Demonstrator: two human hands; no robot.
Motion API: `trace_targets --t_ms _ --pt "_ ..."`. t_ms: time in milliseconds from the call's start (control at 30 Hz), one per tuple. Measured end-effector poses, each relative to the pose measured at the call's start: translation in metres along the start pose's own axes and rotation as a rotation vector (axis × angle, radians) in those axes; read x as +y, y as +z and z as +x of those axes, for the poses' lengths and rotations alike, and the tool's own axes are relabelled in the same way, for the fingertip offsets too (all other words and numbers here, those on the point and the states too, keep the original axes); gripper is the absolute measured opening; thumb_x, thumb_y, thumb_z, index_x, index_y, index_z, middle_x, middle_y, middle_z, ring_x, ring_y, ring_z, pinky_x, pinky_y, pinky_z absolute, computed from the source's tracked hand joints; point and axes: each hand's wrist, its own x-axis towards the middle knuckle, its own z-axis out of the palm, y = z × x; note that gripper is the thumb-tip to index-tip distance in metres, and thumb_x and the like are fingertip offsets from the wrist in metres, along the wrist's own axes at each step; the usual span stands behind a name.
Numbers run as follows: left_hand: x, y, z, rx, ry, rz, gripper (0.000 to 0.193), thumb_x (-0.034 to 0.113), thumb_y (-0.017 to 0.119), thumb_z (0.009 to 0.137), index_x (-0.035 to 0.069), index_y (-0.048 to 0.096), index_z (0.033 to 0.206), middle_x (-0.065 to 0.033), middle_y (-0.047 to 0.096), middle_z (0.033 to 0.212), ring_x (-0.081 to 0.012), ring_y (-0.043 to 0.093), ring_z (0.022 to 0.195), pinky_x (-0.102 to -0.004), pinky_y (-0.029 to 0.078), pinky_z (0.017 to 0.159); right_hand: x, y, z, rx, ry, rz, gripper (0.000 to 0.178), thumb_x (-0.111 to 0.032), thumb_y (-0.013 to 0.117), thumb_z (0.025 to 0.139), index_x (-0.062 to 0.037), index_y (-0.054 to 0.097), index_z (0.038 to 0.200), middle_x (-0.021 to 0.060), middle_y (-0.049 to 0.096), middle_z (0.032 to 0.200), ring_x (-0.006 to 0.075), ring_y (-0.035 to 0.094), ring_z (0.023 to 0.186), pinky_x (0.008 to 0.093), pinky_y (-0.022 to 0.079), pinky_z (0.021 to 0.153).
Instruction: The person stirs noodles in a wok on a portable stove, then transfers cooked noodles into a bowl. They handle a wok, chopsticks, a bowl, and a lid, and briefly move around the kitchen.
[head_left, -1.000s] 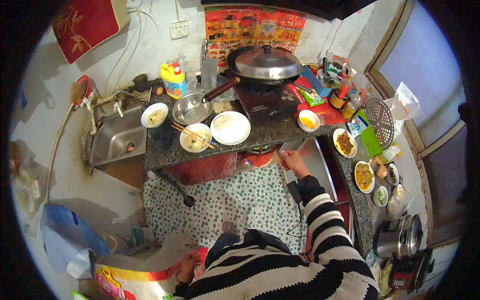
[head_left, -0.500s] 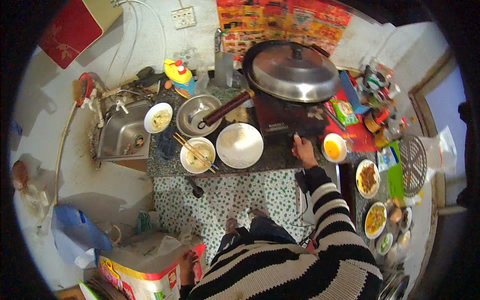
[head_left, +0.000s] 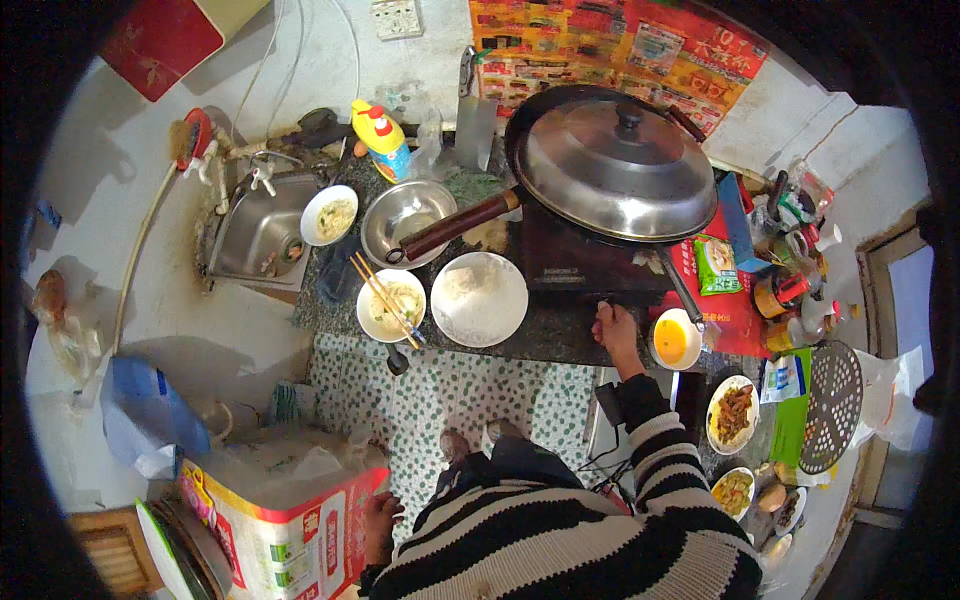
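Note:
My right hand (head_left: 617, 331) is at the front edge of the black cooktop (head_left: 575, 270), its fingers curled in and closed. Whatever they press or hold cannot be made out. On the cooktop stands a large wok (head_left: 518, 135) with a long wooden handle (head_left: 460, 227), covered by a domed metal lid (head_left: 620, 175). Just right of that hand is a white bowl of beaten egg (head_left: 672, 338). My left hand (head_left: 381, 524) hangs low beside a red-and-white printed bag (head_left: 315, 545), with its fingers loosely apart and nothing in them.
Left of the cooktop are a white plate with pale powder (head_left: 480, 300), a bowl with chopsticks (head_left: 392, 303), a steel basin (head_left: 405, 222), another bowl (head_left: 328, 215) and the sink (head_left: 262, 235). A cleaver (head_left: 474, 130) stands by the wall. Cooked dishes (head_left: 733, 415) line the right counter.
The whole view has shifted, bringing the wok and lid nearer. My right hand stays at the cooktop's front edge, its fingers now more curled. My left hand remains low beside the bag.

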Motion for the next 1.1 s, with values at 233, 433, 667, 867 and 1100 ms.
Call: trace_targets --t_ms 233,433,667,867,1100 --pt "-0.014 0.008 -0.014 -0.033 -0.018 0.005 0.033 0.016 0.059 0.088 0.0 0.052 0.115 -0.0103 0.063 0.096 -0.0183 0.063 0.076 -0.0283 0.051 0.061 -0.005 -0.007 -0.001 0.033 -0.074 -0.148 0.038 -0.035 0.054 0.093 -0.0005 0.056 0.076 0.0078 0.059 0.058 0.013 0.056 0.048 0.0277 0.045 0.045" --pt "-0.036 0.009 -0.023 0.041 -0.029 -0.034 0.027 0.015 0.061 0.087 0.001 0.055 0.109 -0.0093 0.064 0.092 -0.0174 0.063 0.075 -0.0288 0.051 0.06 0.001 -0.007 0.01 0.023 -0.186 -0.394 0.035 -0.034 0.056 0.091 -0.0002 0.059 0.082 0.012 0.063 0.067 0.0209 0.061 0.057 0.0356 0.048 0.055" --pt "-0.06 -0.005 -0.028 0.072 0.034 0.015 0.031 0.025 0.06 0.089 0.004 0.058 0.111 -0.0057 0.064 0.09 -0.0143 0.059 0.076 -0.0304 0.048 0.063 0.09 -0.042 0.075 -0.005 -0.906 -1.022 0.035 -0.024 0.051 0.09 -0.0045 0.056 0.118 0.0145 0.063 0.103 0.0302 0.059 0.095 0.0396 0.048 0.084" --pt "-0.057 -0.018 -0.071 0.231 0.143 0.241 0.031 0.023 0.061 0.082 0.003 0.061 0.106 -0.0153 0.067 0.097 -0.0268 0.064 0.091 -0.0372 0.05 0.079 0.006 0.012 -0.022 -0.12 -0.586 -0.476 0.03 -0.028 0.051 0.092 -0.0058 0.057 0.111 0.0107 0.061 0.093 0.0251 0.055 0.083 0.0369 0.046 0.075" --pt "-0.162 -0.054 -0.097 0.416 0.155 0.114 0.03 0.021 0.06 0.081 0.002 0.062 0.105 -0.0161 0.067 0.098 -0.0293 0.063 0.093 -0.0382 0.05 0.08 -0.036 0.118 -0.149 -0.88 -0.395 -0.415 0.026 -0.031 0.052 0.094 -0.0073 0.058 0.103 0.0063 0.058 0.081 0.0191 0.051 0.07 0.0337 0.043 0.065"
